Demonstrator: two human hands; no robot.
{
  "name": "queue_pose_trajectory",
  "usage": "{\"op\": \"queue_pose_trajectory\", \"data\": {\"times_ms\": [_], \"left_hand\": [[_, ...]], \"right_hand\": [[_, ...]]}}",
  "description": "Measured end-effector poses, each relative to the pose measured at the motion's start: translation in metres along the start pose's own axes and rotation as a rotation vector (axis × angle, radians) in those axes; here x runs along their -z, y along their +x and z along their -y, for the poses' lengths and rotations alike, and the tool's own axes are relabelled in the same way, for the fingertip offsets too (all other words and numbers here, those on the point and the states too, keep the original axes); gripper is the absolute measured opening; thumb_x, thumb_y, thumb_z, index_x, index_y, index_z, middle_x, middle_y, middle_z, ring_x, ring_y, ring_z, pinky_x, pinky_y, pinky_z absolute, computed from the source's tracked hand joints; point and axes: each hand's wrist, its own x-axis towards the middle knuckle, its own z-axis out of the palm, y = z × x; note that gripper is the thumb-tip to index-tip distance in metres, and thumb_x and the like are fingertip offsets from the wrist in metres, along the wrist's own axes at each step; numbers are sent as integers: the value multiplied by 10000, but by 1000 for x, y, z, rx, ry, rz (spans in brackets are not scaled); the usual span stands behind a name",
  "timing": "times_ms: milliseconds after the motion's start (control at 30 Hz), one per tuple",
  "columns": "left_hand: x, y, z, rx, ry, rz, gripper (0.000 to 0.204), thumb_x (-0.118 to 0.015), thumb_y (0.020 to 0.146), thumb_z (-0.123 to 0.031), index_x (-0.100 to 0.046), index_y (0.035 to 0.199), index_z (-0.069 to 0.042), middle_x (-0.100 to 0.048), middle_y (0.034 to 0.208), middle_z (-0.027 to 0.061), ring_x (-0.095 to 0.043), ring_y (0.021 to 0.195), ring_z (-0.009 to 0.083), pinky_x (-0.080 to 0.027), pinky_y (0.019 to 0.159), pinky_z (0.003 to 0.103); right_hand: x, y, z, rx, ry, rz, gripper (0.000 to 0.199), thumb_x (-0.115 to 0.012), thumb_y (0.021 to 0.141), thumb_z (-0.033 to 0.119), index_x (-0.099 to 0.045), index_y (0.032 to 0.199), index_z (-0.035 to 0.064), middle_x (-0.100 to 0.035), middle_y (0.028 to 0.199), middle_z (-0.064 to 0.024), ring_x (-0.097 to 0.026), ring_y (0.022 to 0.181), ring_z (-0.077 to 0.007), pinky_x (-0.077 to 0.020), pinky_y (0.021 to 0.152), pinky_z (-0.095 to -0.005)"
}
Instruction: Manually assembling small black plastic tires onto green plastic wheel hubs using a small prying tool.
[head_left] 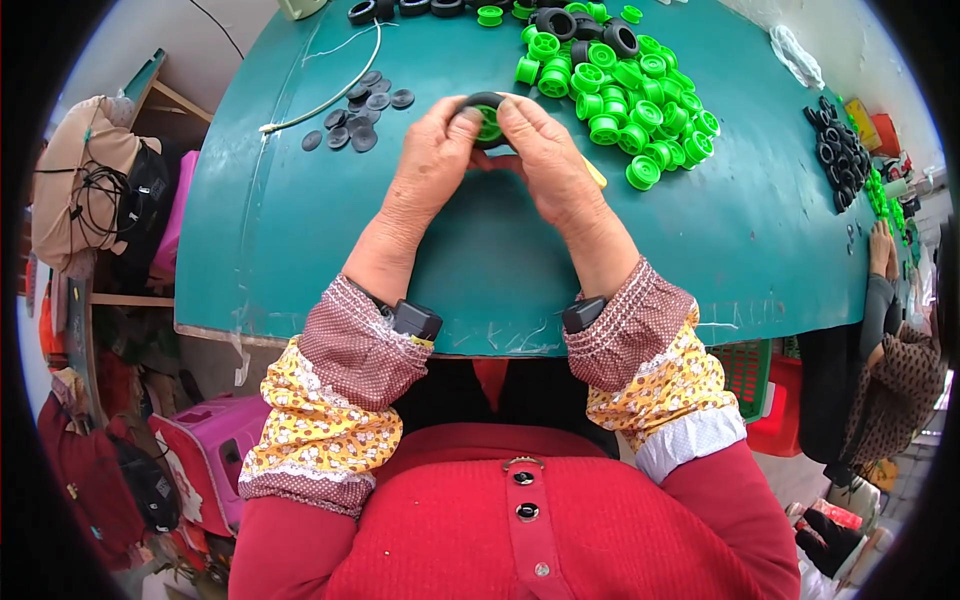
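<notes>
My left hand point(432, 150) and my right hand point(548, 155) are closed together on a toy wheel over the table. The wheel is a black tyre point(481, 100) around a bright green rim point(489, 126); thumbs and fingers press on it from both sides. A yellow piece point(596, 174) shows beside my right hand, mostly hidden by it, so whether I hold it cannot be told. To the right lies a heap of green wheel rims point(648, 112) with some black tyres point(620, 40) among them. Several flat black discs point(362, 112) are scattered left of my left hand.
A pale bent cord point(345, 95) lies behind the discs on the green table point(480, 270). More tyres point(413, 6) line the far edge. At the right sit another tyre heap point(838, 158), a plastic bag point(796, 56) and another person's hand point(880, 250).
</notes>
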Motion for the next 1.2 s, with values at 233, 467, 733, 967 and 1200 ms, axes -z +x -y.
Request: {"op": "queue_pose_trajectory", "data": {"times_ms": [233,467,733,967,1200], "left_hand": [[7,0,-5,-13,-26,-93,261,-469,879,-192,-540,1045,-4,-584,807,54,-555,609,108,-478,542,220],[11,3,0,-101,298,-139,242,-514,858,-200,-574,996,-10,-588,760,33,-549,605,91,-441,487,206],[2,2,-5,-10,-28,-49,362,-615,800,-234,-519,1034,25,-590,798,48,-566,643,96,-443,544,200],[6,-2,-11,88,-56,76,247,-598,762,-193,-580,932,-14,-556,683,3,-498,539,48,-394,460,166],[12,1,-11,94,-74,-18,246,-614,765,-213,-584,892,-5,-560,695,13,-500,532,60,-378,444,176]], "right_hand": [[-2,-7,6,14,-270,-23,297,-509,864,261,-556,1084,67,-575,920,3,-507,805,-71,-423,623,-213],[0,-3,1,-69,-321,37,307,-516,863,255,-543,1099,61,-576,965,-8,-549,839,-91,-436,641,-221],[-3,-4,2,21,-69,-138,314,-551,840,263,-555,1059,38,-575,887,-1,-513,785,-69,-405,626,-207],[-5,-8,8,65,-130,-74,364,-540,846,254,-505,1133,33,-570,958,-30,-517,854,-89,-424,680,-225],[2,-5,13,-27,-118,73,368,-533,837,194,-464,1169,51,-576,981,-42,-525,854,-88,-423,655,-214]]}}
